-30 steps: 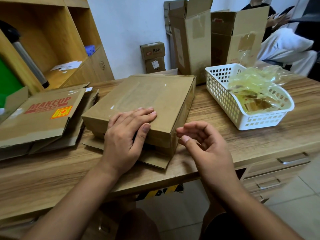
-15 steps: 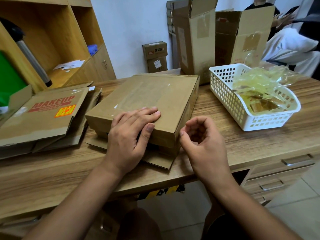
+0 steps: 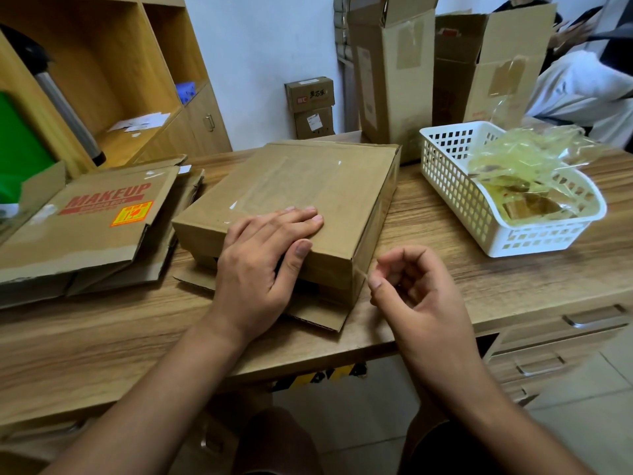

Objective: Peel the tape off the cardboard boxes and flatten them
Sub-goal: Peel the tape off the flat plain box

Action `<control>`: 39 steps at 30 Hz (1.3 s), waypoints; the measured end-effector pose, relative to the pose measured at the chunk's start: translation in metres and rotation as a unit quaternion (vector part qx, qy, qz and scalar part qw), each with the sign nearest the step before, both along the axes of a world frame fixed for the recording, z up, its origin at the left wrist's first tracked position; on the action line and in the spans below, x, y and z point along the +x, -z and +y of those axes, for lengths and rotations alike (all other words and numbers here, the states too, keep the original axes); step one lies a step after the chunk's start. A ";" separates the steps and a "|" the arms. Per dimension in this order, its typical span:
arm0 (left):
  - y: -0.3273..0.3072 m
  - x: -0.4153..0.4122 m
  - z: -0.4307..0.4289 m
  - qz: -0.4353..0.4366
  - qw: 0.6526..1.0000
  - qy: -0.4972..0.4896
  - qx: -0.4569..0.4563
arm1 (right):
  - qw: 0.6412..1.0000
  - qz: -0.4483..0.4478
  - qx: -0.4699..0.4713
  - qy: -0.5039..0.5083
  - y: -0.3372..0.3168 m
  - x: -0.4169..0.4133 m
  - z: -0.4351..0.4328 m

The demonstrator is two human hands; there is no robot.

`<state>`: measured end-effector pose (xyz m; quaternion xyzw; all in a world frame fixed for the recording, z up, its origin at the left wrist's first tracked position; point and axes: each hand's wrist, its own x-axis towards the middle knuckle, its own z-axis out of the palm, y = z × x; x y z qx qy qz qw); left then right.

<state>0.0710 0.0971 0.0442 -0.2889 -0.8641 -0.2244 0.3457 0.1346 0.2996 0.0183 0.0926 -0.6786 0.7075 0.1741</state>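
**A:** Head view: where's the box?

**B:** Cardboard box [image 3: 308, 186] lies flat mid-bench [image 3: 102, 337], near the front edge, with its near-right corner towards the camera. Bottom flaps splay out from under it onto the bench. Clear tape [image 3: 274, 186] covers part of the top face.

**A:** Left hand?

**B:** Left hand [image 3: 260, 265] is palm down on the near edge of the top face. Four fingers are straight, pressed together and flat on the cardboard. The thumb lies along the near top edge. Forearm comes in from the lower left, wrist roughly straight.

**A:** Right?

**B:** Right hand [image 3: 414, 289] sits just off the box's near-right corner, over the bench edge. Fingers are curled in, palm turned towards the box. Thumb and forefinger pinch the end of a thin tape strip [image 3: 361, 274], which runs from the corner edge to the thumb. Forearm enters from the lower right.

**A:** Rest of the bench?

**B:** Left: a stack of flattened boxes [image 3: 85, 228], the top one printed MAKEUP with an orange-yellow sticker. Right: a white plastic basket [image 3: 513, 241] holding a wad of peeled tape [image 3: 524, 166], well apart from the right hand. Behind: two tall open cartons [image 3: 394, 80] stand upright at the far edge, with tape patches on them.

**A:** Off the bench?

**B:** Two small boxes [image 3: 310, 94] are stacked against the wall. A wooden shelf unit [image 3: 102, 63] is far left, and drawers [image 3: 565, 337] sit under the bench on the right. Another person's white sleeve [image 3: 582, 87] shows top right.
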 end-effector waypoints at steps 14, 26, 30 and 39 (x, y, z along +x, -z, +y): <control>0.000 0.000 -0.001 0.000 1.000 -0.003 -0.001 | 0.991 0.025 0.108 0.074 -0.002 -0.001 -0.008; 0.001 -0.001 -0.001 0.003 1.000 -0.003 -0.001 | 0.990 0.052 0.096 0.087 -0.003 0.014 -0.013; 0.001 -0.001 -0.001 0.000 1.000 -0.003 -0.001 | 0.989 0.075 0.107 0.074 -0.001 0.024 -0.018; 0.001 -0.001 -0.001 -0.005 1.000 0.008 0.024 | 0.965 0.161 0.198 0.057 -0.001 0.035 -0.033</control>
